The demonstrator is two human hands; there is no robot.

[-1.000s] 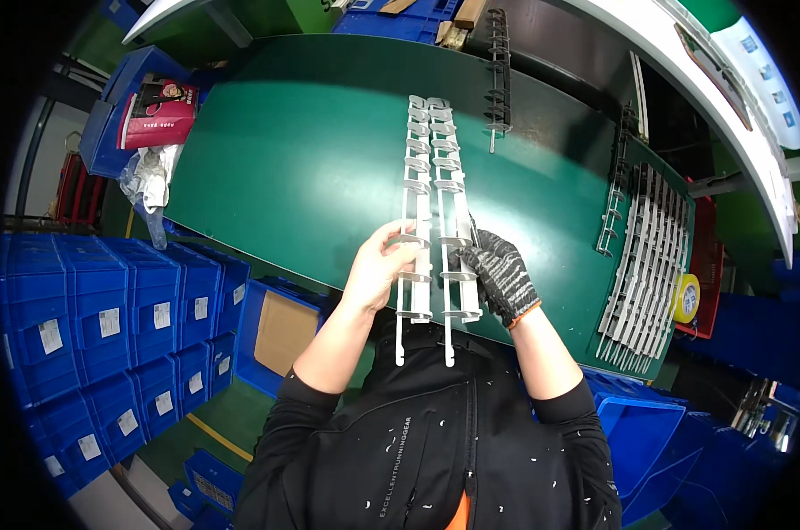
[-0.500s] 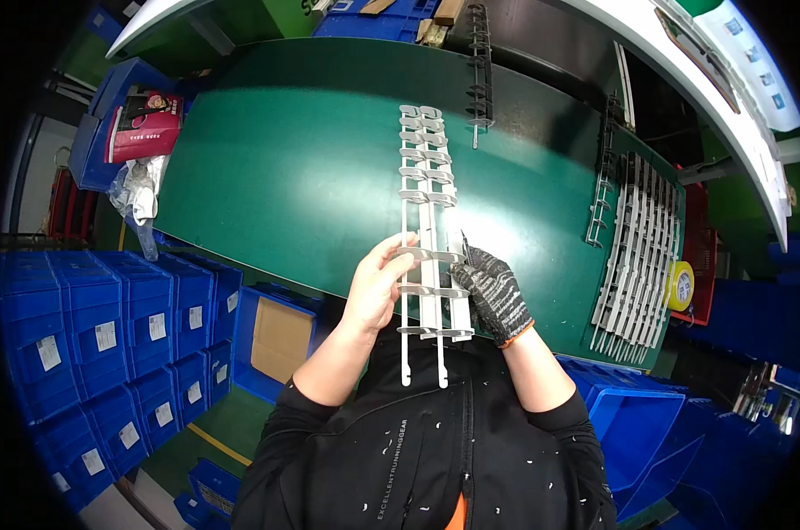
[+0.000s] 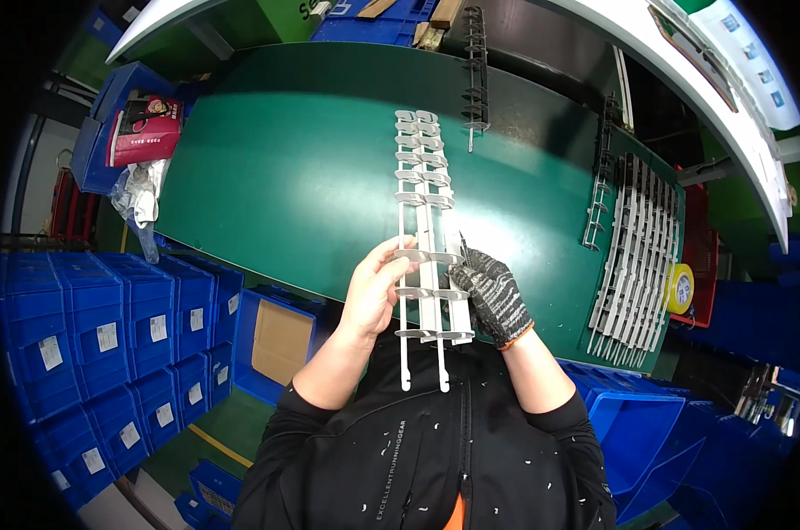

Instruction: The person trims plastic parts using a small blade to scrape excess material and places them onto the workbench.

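A long light-grey ladder-like plastic part point(image 3: 427, 229), two rails joined by several oval discs, stretches from above the green table to over my lap. My bare left hand point(image 3: 372, 287) is closed on its left rail, thumb and fingers beside one of the lower discs. On the other side, my right hand point(image 3: 495, 296), in a dark speckled knit glove with an orange cuff, is closed at the right rail. A thin dark pointed tool point(image 3: 464, 246) sticks up from those gloved fingers; the rest of it is hidden.
Similar grey parts point(image 3: 634, 265) lie in a row at the table's right end, beside a yellow tape roll point(image 3: 680, 289). Dark parts point(image 3: 476, 79) lie at the back. Blue bins point(image 3: 144, 318) are stacked left; another blue bin point(image 3: 634, 424) stands at lower right.
The grey part has shifted very slightly, its far end a little toward me and to the left. Both hands keep their places on it.
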